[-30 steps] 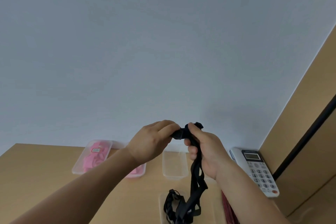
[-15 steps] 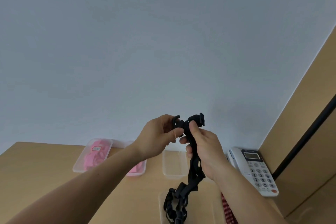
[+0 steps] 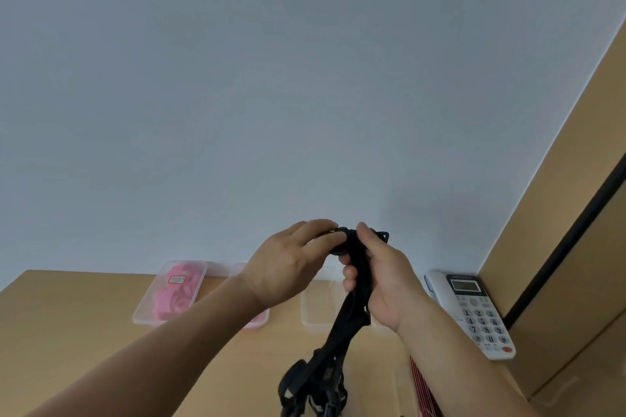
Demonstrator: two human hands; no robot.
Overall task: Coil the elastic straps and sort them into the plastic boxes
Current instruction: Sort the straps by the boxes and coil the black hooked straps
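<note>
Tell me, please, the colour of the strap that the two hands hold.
Black. The head view, the only one, shows the strap clearly.

We lose the black strap (image 3: 337, 338) tail at the bottom edge; the left forearm (image 3: 169, 342) hides most of one pink box (image 3: 259, 320) (contents unclear).

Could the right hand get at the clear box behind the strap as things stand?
Probably, though not freely: the clear box sits close below the right hand, but that hand grips the black strap, which hangs in front of it.
</note>
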